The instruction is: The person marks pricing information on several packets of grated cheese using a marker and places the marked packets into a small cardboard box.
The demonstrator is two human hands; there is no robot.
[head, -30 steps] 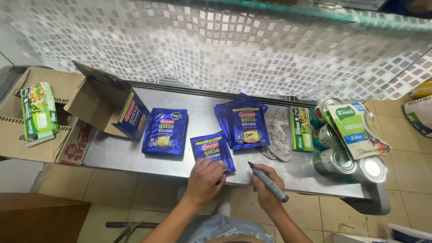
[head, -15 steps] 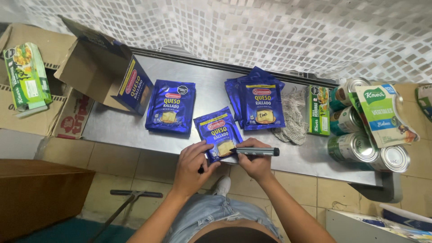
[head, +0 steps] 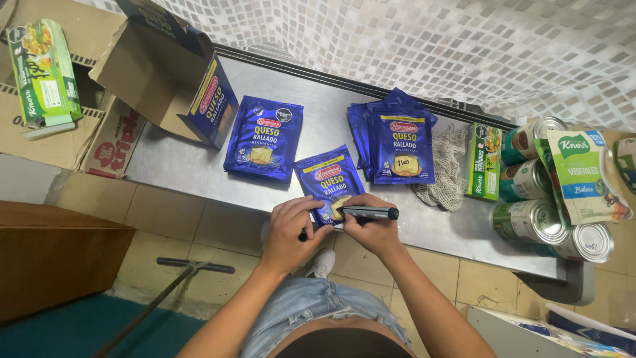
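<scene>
The right hand [head: 374,229] holds a black marker [head: 368,213], its tip on a blue cheese packet [head: 329,182]. The left hand [head: 290,229] presses flat on the packet's near corner, just beside the marker. More blue packets [head: 397,142] lie farther back.

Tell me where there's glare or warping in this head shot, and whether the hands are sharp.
Head view: soft glare on the steel shelf and bright spots on the can lids; wide-lens bending curves the shelf edge and tile wall; left hand, right hand and marker look sharp.
</scene>
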